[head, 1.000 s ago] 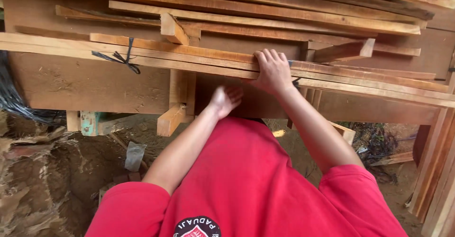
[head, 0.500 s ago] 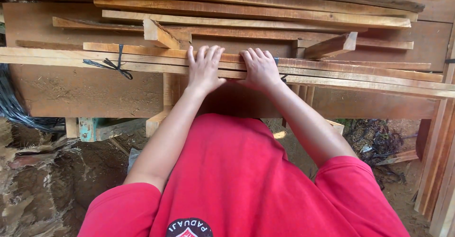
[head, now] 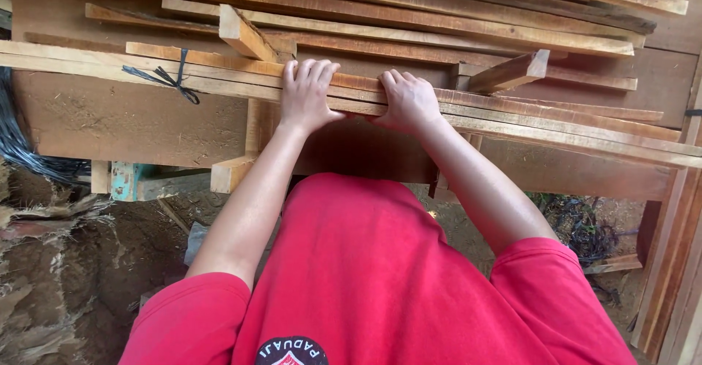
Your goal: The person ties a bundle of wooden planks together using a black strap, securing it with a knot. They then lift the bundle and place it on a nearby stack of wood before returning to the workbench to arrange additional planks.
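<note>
Sawdusty bench: both hands' (head: pixel 306 94) (head: pixel 409 100) grip flat atop wooden slat bundle (head: pixel 512 113).

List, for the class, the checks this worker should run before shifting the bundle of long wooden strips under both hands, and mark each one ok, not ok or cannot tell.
1. Left hand flat on the bundle of strips: ok.
2. Right hand on the same bundle, beside the left: ok.
3. Black tie around the bundle's left part: ok; tightness cannot tell.
4. Loose offcut block lies tilted on the stack behind the bundle, may slide: not ok.
5. Ground below is uneven dirt with debris: not ok.
6. Far ends of the strips run out of view: cannot tell.
</note>
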